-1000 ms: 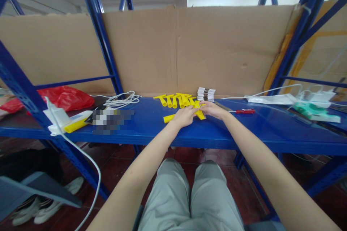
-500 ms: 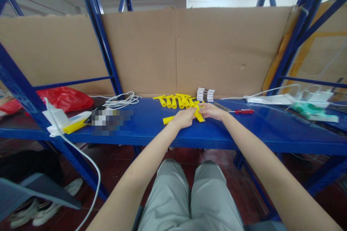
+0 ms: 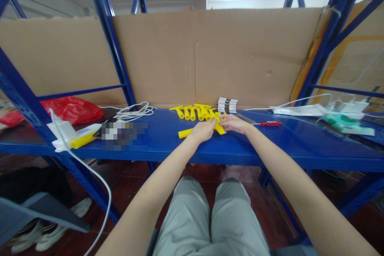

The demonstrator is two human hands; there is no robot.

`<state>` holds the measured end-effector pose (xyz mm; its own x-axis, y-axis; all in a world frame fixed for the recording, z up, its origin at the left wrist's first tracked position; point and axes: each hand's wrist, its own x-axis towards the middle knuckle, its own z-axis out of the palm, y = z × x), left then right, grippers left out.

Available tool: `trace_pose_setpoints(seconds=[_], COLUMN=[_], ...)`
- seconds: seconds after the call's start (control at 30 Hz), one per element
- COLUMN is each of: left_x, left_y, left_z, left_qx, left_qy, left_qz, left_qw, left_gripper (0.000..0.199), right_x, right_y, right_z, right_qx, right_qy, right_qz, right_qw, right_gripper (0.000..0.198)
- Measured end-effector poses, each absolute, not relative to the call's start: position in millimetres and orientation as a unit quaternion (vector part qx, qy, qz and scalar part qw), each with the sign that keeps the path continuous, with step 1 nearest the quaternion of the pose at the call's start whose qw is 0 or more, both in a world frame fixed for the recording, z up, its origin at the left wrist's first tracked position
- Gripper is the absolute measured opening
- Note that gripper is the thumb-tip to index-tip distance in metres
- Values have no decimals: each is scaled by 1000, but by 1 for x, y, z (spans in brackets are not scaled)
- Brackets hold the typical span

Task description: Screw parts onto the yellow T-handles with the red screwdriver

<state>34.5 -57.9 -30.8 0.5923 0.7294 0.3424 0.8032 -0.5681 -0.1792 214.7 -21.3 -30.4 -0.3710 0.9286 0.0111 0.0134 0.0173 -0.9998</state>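
My left hand point(image 3: 203, 131) is closed around a yellow T-shaped scraper, just above the blue shelf top. Its round handle point(image 3: 185, 133) sticks out to the left of the fist, and its wide head point(image 3: 220, 129) shows on the right. At that head, the fingers of my right hand point(image 3: 234, 123) are bent and pinched together; whatever lies between them is too small to make out. Behind both hands, several like yellow scrapers point(image 3: 192, 113) lie in a row, hollow handle ends toward me. A stack of small white pieces with dark middles point(image 3: 227, 105) stands behind my right hand.
A red-handled screwdriver point(image 3: 270, 123) lies right of my right hand. White cable point(image 3: 141, 111), a red plastic bag point(image 3: 75, 110) and a yellow-and-white object point(image 3: 84, 138) are at the left. A white strip point(image 3: 300, 110) and green item point(image 3: 345, 124) lie right. Cardboard point(image 3: 156, 56) closes the back.
The held scraper has shifted slightly left, with a little more of its handle showing beyond my left hand. Both hands stay almost in place.
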Motion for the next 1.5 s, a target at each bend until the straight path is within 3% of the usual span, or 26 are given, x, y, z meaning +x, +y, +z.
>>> trace_pose_setpoints(seconds=[0.2,0.33,0.47,0.6,0.73,0.93,1.1,1.5], left_x=[35,36,36,35,36,36,35,37], left_y=[-60,-60,-59,-59,-61,-60,-59,-59], left_z=[-27,-27,-28,-28,-27,-28,-29,-29], left_qx=[-875,-874,-874,-872,-874,-878,-880,-881], left_qy=[-438,-437,-436,-440,-436,-432,-429,-432], left_qz=[-110,-121,-130,-139,-136,-137,-140,-135], left_qw=[175,175,171,165,163,158,150,137], left_gripper=[43,44,43,44,44,42,42,41], right_x=[215,218,230,256,277,275,269,259], right_y=[-25,-23,-9,7,12,19,23,10], right_z=[-27,-24,-26,-32,-37,-41,-42,-36], right_qx=[-379,-438,-540,-636,-691,-720,-715,-740], right_qy=[-621,-587,-548,-532,-558,-631,-669,-658], right_qz=[582,533,396,180,19,10,18,10], right_qw=[364,423,501,529,459,291,201,136], right_gripper=[22,17,4,10,14,34,43,50])
